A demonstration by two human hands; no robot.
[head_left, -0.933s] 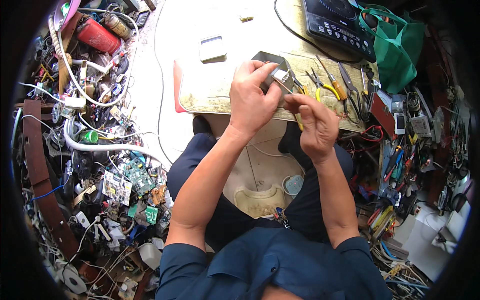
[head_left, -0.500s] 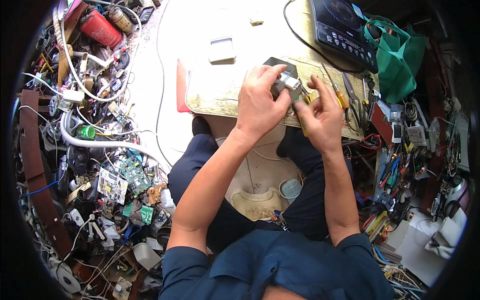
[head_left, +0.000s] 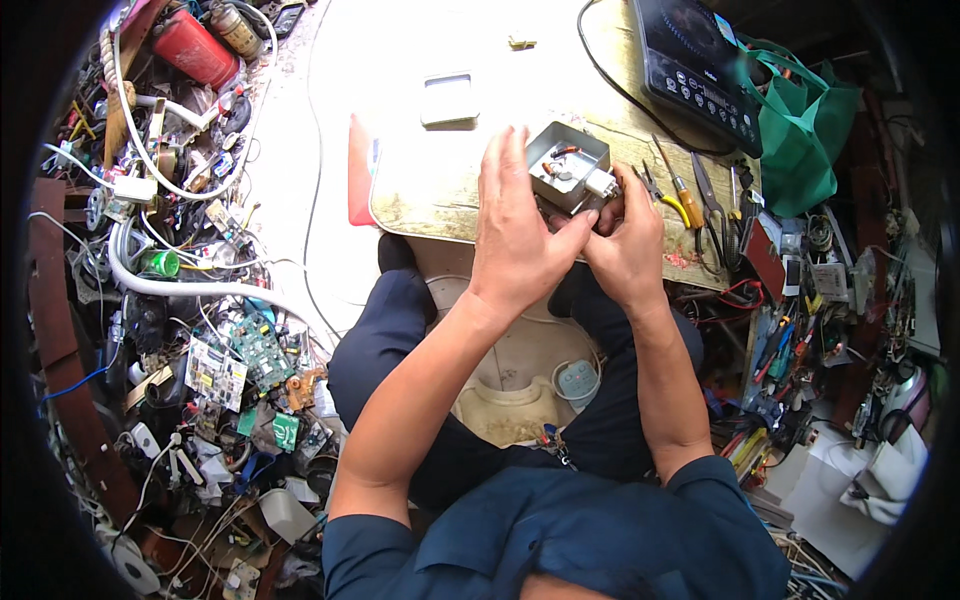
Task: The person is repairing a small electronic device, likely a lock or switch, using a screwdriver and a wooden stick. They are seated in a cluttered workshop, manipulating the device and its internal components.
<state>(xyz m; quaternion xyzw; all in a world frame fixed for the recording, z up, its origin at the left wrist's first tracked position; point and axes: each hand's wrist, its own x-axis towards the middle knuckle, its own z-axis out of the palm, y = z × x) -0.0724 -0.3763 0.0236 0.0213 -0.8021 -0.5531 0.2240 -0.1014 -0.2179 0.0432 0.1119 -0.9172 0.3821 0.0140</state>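
A small grey open-topped box (head_left: 570,165) stands at the table's front edge, tilted so that its inside shows. Small parts, one of them reddish-brown, lie in it, and a white connector (head_left: 600,182) sticks out at its right corner. My right hand (head_left: 632,240) is closed round the box's near right side, its fingertips by the connector. Along the box's left side my left hand (head_left: 512,215) has its fingers stretched out, with the thumb reaching across to the right thumb. Pliers with yellow handles (head_left: 672,205) lie just right of my right hand.
A screwdriver (head_left: 685,200) and scissors (head_left: 708,190) lie right of the pliers. A black induction cooker (head_left: 690,75), a green bag (head_left: 800,130) and a small rectangular tin or lid (head_left: 449,98) are farther back. Heaped electronic scrap (head_left: 240,360) covers the left side.
My right hand has let go of the yellow-handled pliers and taken hold of the box. The box has tipped so its inside shows. My left fingers have straightened.
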